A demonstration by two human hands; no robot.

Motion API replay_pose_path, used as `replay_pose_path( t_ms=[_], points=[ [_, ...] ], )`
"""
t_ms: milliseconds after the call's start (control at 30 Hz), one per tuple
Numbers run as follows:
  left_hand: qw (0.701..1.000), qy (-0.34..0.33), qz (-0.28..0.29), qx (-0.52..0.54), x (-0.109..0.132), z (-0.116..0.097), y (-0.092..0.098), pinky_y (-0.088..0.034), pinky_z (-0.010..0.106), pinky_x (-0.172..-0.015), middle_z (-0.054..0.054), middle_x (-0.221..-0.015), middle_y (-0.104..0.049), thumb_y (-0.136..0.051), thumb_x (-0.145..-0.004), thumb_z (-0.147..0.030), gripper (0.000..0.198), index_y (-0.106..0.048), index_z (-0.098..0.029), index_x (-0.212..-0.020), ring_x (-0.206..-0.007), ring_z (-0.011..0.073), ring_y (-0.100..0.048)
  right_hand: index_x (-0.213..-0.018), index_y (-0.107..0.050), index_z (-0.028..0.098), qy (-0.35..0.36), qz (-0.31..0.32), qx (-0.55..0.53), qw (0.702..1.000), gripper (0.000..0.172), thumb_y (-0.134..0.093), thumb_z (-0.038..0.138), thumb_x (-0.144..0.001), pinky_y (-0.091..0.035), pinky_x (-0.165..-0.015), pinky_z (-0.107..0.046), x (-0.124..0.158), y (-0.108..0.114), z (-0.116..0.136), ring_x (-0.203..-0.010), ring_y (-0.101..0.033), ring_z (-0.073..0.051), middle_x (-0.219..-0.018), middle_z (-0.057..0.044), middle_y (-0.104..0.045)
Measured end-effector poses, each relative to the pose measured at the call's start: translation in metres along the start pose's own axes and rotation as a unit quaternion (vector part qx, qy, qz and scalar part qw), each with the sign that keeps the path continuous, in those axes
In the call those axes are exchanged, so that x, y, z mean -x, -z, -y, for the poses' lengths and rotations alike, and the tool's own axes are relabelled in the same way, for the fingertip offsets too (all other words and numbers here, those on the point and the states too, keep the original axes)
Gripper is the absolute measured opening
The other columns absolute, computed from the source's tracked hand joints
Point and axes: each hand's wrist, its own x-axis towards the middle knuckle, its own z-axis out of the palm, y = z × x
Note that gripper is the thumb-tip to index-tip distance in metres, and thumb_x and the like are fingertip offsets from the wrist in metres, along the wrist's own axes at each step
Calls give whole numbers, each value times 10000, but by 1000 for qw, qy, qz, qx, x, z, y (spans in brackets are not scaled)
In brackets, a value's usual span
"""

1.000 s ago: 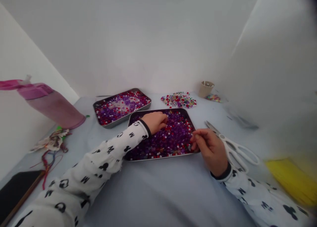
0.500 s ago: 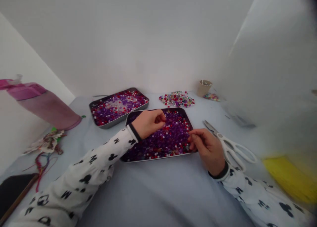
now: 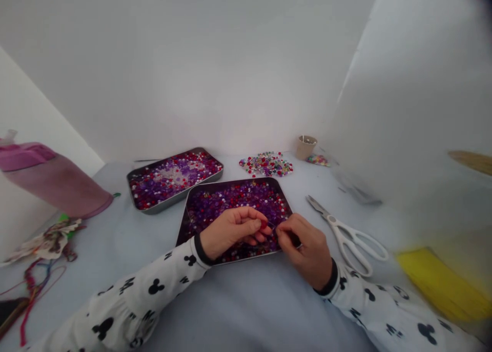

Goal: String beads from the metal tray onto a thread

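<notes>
Narrow pinch at left hand (image 3: 234, 234) on a red bead (image 3: 263, 224), held over purple-and-red beads (image 3: 238, 201) in near metal tray (image 3: 230, 180), center-bottom of frame. Right hand (image 3: 307, 247) pinched narrow just beside it, apparently on a fine strand (image 3: 275, 228), material unclear. Both held low, close together: good for control.

A small red bead (image 3: 263, 224) is pinched at lower centre, above a dark metal tray (image 3: 230, 180) heaped with purple, red and white beads (image 3: 234, 198).
</notes>
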Motion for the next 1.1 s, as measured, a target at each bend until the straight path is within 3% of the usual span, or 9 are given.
replay_pose_path(
  t_ms=[400,667,867,1100],
  points=[
    [1000,3,-6,-13,1,-1,-1,-430,211,-595,69,-862,-678,-649,-734,-336,291,-539,-124,-898,-701,104,-625,-692,-533,185,30,52,18,998,156,-439,101,-784,-356,-528,-224,1,0,-2,-569,-456,-105,-656,-3,-496],
    [999,-5,-3,-43,1,-1,-2,-439,212,-592,61,-846,-669,-636,-740,-342,278,-547,-123,-886,-689,102,-612,-682,-530,179,45,51,26,997,155,-452,105,-794,-354,-522,-224,1,-2,-3,-562,-457,-105,-652,-6,-498],
    [989,-45,-35,-134,3,1,-9,-440,195,-556,8,-721,-613,-610,-748,-296,201,-601,-130,-862,-631,87,-551,-742,-563,183,50,48,30,997,146,-448,144,-823,-382,-548,-237,0,-2,-4,-590,-496,-118,-654,-11,-532],
    [949,-94,-102,-283,6,0,-11,-419,192,-521,-15,-630,-566,-545,-781,-317,179,-577,-146,-744,-550,85,-509,-812,-582,185,50,46,15,998,136,-454,145,-833,-415,-585,-252,0,-1,-4,-642,-537,-133,-700,-23,-570]
  ],
)
